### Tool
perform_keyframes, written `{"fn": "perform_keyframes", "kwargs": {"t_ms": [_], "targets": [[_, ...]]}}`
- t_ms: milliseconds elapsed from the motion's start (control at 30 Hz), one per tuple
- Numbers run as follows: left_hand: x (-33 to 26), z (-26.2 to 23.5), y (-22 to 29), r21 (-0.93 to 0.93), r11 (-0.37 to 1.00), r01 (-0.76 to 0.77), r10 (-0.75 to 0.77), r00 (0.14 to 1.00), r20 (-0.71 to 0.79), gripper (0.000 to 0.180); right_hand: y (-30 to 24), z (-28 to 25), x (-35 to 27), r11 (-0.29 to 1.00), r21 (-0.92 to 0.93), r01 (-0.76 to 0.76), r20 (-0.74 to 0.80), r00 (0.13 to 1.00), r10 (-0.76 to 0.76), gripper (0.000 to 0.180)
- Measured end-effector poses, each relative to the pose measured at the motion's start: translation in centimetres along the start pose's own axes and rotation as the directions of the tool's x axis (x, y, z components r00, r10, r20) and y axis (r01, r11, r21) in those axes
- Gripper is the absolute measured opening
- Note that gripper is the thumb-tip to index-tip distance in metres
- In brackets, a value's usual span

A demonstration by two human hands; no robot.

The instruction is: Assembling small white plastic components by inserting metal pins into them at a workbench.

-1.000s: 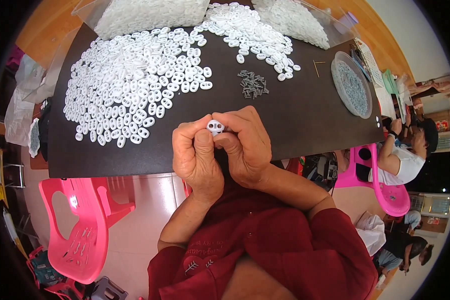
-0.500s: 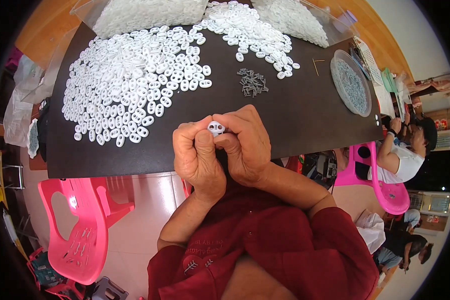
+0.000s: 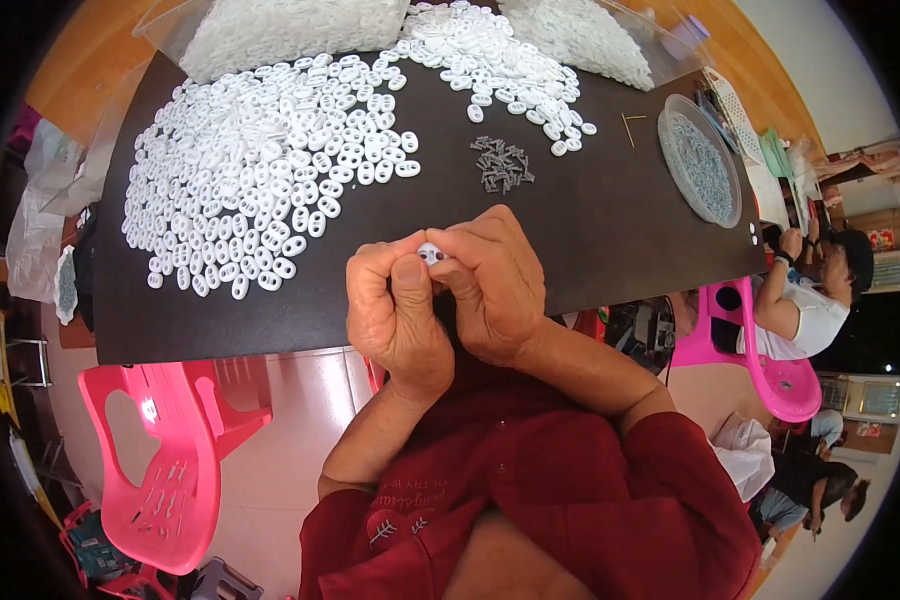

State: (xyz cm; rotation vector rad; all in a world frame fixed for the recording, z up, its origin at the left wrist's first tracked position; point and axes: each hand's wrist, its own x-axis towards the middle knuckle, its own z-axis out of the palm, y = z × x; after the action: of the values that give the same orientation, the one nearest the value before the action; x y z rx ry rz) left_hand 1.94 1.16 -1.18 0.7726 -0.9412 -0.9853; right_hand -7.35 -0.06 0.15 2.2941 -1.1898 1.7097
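Between the two hands, pinched at the fingertips just above the near edge of the dark table (image 3: 590, 250), sits a small white oval piece (image 3: 431, 253). The left hand (image 3: 398, 310) is curled closed, its thumb pressed up against the piece from the near side; the right hand (image 3: 495, 285) is closed too, with its fingertips meeting the piece from the right. Both hands touch it, so neither is clearly nearer, and only a sliver of it shows between the fingers. Its long axis cannot be told from here, since the fingers hide most of it.

Straight ahead of the hands, a little to the right, lies a small heap of grey metal bits (image 3: 501, 165), apart from everything else and closer to the right hand. Ahead and to the left spreads a wide layer of white oval pieces (image 3: 270, 170), lying flat and touching one another, nearer the left hand. Farther ahead a second drift of the same white pieces (image 3: 500, 60) runs toward clear plastic bags at the far edge. Well off to the right rests a round clear dish (image 3: 700, 160) with grey contents. Below and left of the hands stands a pink plastic chair (image 3: 160, 450).
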Motion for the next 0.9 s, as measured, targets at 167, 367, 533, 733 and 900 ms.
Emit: {"fn": "perform_keyframes", "kwargs": {"t_ms": [167, 367, 533, 733, 900], "targets": [[0.2, -0.2, -0.5, 0.034, 0.998, -0.044, 0.046, 0.998, -0.041, 0.016, -0.3, 0.3, -0.1, 0.998, 0.041, -0.051, 0.009, 0.999, 0.050, 0.021], [0.3, -0.4, -0.2, 0.044, 0.998, -0.036, 0.037, 0.999, -0.024, 0.018, -0.4, 0.0, 0.0, 0.995, 0.060, -0.080, 0.026, 0.997, 0.079, 0.024], [0.4, -0.1, -0.2, 0.023, 0.999, 0.043, -0.044, 0.999, 0.002, 0.018, -0.5, -0.4, 0.0, 0.958, 0.112, -0.265, 0.053, 0.964, 0.261, 0.025], [0.9, 1.3, -0.5, -0.032, 0.998, 0.052, -0.051, 0.998, 0.041, 0.019, -0.2, -2.1, 0.8, 0.951, 0.055, -0.305, 0.086, 0.950, 0.300, 0.020], [0.3, 1.6, 0.1, -0.020, 0.988, 0.151, -0.149, 0.985, 0.089, 0.028, 1.0, -4.1, 1.7, 0.968, 0.041, -0.248, 0.014, 0.969, 0.247, 0.019]]}}
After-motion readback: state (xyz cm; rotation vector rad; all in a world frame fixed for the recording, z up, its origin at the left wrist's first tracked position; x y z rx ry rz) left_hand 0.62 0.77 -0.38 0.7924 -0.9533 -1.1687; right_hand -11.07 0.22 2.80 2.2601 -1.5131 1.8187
